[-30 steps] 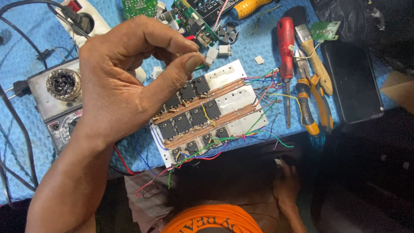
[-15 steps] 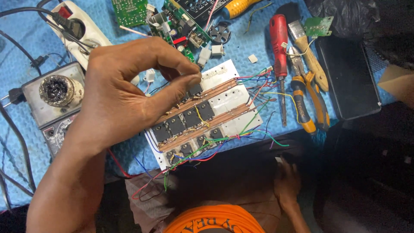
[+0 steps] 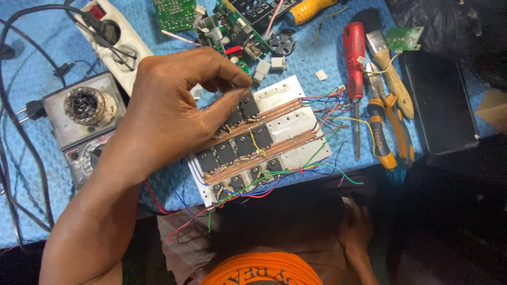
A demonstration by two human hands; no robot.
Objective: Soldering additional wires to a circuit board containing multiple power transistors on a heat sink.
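The left hand (image 3: 174,105) pinches its fingertips narrowly on a black component (image 3: 248,107) at the top of a white circuit board (image 3: 293,124) lying just beneath it. The right hand (image 3: 356,229) rests low in shadow, its grip unclear. A red screwdriver (image 3: 355,50) lies well right of the left hand.

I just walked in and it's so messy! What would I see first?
First the left hand, big in the middle, pinching a black part on the white board with coloured wires. To the right lie a red screwdriver and orange-handled pliers on the blue mat.
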